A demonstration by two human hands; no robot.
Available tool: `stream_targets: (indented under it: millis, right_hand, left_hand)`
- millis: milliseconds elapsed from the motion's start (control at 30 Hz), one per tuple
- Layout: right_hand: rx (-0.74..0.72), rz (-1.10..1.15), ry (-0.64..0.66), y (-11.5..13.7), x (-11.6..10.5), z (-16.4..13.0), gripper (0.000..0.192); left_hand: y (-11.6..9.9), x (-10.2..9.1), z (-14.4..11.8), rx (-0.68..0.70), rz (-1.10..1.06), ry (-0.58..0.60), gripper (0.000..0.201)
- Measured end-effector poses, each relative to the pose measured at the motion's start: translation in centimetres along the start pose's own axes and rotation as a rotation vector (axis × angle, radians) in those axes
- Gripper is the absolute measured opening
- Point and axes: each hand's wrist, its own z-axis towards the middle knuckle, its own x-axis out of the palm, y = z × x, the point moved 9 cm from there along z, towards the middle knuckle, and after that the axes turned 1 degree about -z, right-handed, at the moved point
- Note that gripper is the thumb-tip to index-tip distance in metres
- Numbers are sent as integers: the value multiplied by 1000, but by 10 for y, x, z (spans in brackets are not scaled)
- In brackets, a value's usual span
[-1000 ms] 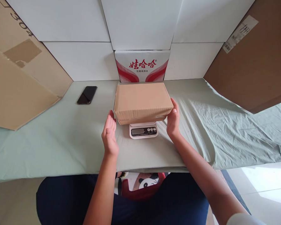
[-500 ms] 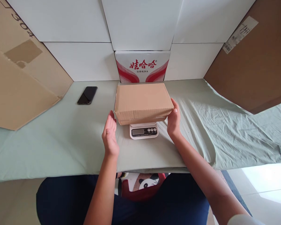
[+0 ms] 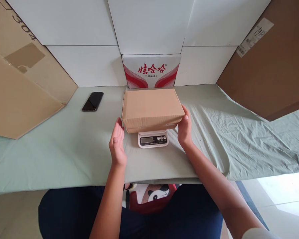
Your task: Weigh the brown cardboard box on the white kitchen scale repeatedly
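A closed brown cardboard box (image 3: 151, 104) sits on top of a white kitchen scale (image 3: 153, 146). Only the scale's front shows, with its display and buttons; the box hides the rest. My left hand (image 3: 118, 144) is open at the box's left front corner, fingers stretched forward and palm turned inward. At the right side, my right hand (image 3: 185, 127) lies along the box near its front corner, fingers extended and partly hidden behind it. The box looks slightly tilted on the scale. I cannot make out a reading on the display.
A black phone (image 3: 93, 101) lies on the green cloth (image 3: 72, 149) to the left. Behind the box stands a white and red carton (image 3: 151, 71). Large cardboard panels flank the table, one on the left (image 3: 22, 89) and one on the right (image 3: 269, 66).
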Motion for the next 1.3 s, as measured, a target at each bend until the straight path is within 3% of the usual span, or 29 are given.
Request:
stream_targets:
  millis: [1067,1300]
  right_hand:
    - [-20,-1,20,-3,0,1,63]
    - [-51,-29,23,-3,10,-12,57]
  left_hand:
    - [-1,4,0,14,-47,38,71]
    - [3,7,-2,4,-19,77,75]
